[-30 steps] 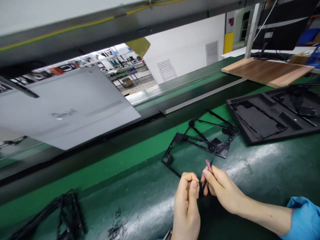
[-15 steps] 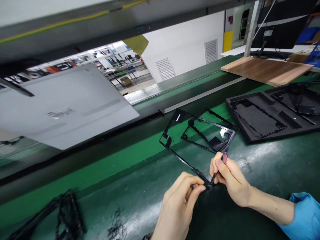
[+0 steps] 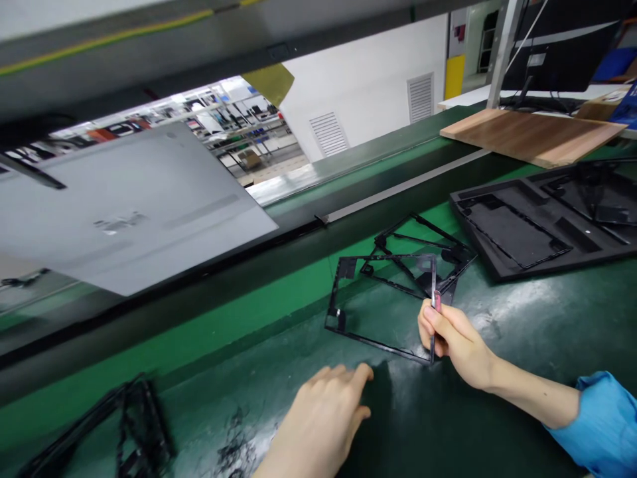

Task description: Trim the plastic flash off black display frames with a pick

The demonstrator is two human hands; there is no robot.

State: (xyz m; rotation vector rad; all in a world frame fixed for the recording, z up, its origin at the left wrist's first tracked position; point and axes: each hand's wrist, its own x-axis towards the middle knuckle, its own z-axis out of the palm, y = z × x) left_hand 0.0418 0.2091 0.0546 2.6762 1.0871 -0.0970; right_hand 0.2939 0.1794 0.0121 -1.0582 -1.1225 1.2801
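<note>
My right hand (image 3: 450, 338) pinches the right side of a thin black plastic frame (image 3: 343, 330), holding it nearly level just above the dark green work surface. A small pink-tipped piece shows at my fingertips, too small to make out. My left hand (image 3: 323, 418) is off the frame, fingers stretched out over the surface at the lower centre, holding nothing. Another black frame (image 3: 450, 254) lies flat just behind the held one.
A black moulded tray (image 3: 497, 272) with frames in its recesses lies at the right. A wooden board (image 3: 532, 136) and a monitor stand behind it. More black frames (image 3: 129, 425) are piled at the lower left. A conveyor rail (image 3: 298, 232) crosses behind, a grey panel (image 3: 129, 212) beyond it.
My left hand let go of the frame and dropped down to the left, opening. My right hand has turned and lowered the frame from tilted up to almost flat.
</note>
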